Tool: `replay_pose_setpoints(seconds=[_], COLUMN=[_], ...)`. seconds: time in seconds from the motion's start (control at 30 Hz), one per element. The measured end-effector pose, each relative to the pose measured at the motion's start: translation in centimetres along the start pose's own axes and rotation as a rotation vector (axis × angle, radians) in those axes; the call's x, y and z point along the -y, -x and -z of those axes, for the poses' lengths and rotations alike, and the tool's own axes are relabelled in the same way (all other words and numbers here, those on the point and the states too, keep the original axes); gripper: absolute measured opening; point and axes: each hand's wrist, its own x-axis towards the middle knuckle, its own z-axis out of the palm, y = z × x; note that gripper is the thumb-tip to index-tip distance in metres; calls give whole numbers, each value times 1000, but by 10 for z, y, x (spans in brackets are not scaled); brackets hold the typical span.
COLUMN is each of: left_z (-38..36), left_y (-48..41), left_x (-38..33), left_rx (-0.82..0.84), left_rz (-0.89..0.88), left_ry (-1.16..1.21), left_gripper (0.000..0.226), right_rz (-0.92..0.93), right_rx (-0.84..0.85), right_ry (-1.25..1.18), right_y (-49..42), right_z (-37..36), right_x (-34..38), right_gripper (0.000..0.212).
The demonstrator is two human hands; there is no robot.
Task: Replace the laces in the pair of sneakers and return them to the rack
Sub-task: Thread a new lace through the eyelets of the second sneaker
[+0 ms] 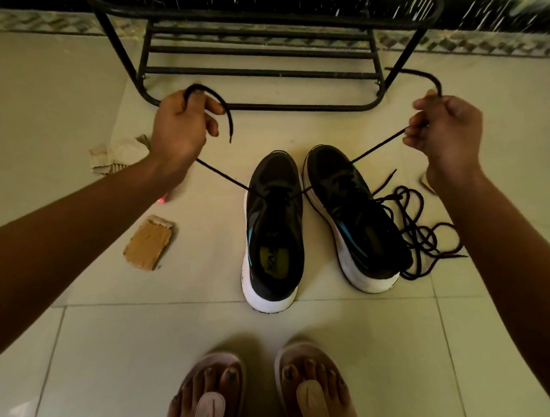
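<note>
From the head camera, the pair of sneakers stands side by side on the tiled floor [73,91], toes towards the foot of the black metal rack [261,73] along the floor's far edge and heels just short of the nearest tile joint. The left hand [182,127] is closed in a fist round one end of a dark lace [223,176], with the spare tip curling over its knuckles. The right hand [447,131] pinches the other end between curled fingers. Both hands are raised and drawn well apart, so the lace runs taut down to the front eyelets of the left sneaker [274,233], its right-hand run passing over the toe of the right sneaker [342,189]. A tangle of loose laces [421,233] lies on the floor against the right sneaker's outer side. The lace looks thin, limp and light, stiff only at the tips, so I judge it best gripped close to a tip for threading and pulled evenly, or one end will slip back through. The sneakers look light, with soft uppers and firm white soles; the heel collar seems the likeliest hold for lifting them to the rack. A piece of cardboard [147,245] and some crumpled paper [117,155] lie towards the floor's left side, and sandalled feet [209,397] show at the near edge.
</note>
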Motion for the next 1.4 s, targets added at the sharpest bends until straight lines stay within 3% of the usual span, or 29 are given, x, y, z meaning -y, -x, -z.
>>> replay_pose_setpoints(seconds=[0.1,0.27,0.33,0.43,0.5,0.6,0.73,0.87,0.97,1.07,1.17,1.27,1.33,1.4], left_z=[3,8,7,7,6,-2,-13,-12,-10,-9,-10,-21,-30,-37], left_y=[-3,-7,-7,-8,-7,0,13,16,17,21,32,50,66,81], left_x=[6,10,11,7,1,-13,-32,-45,-47,-48,-50,-41,-29,-12], left_rx=[-6,-4,-2,-4,58,189,275,293,305,357,581,1040,1371,1588], left_rz=[79,115,94,63,90,135,111,75,35,44,70,162,264,322], left_ry=[24,66,36,-57,-6,152,273,369,379,398,323,96,-106,-328], left_gripper=[38,41,42,45,44,38,35,33,33,35,36,30,29,28], right_rz=[-57,-29,15,57,96,316,291,281,291,258,292,355,360,366], right_rx=[-44,-94,39,408,443,487,787,943,945,944,913,875,875,876], right_ry=[-62,62,355,1118,1313,1028,639,516,491,558,784,999,1007,947], right_y=[-2,0,-1,2,11,31,55,70,75,69,61,58,59,59], right_z=[3,2,8,13,5,-17,-56,-83,-87,-81,-71,-65,-64,-64], right_x=[-5,-13,-14,-13,-11,-3,1,-10,-18,-24,-31,-40,-45,-46], right_gripper=[25,24,22,28,41,48,48,34,20,24,38,32,27,20])
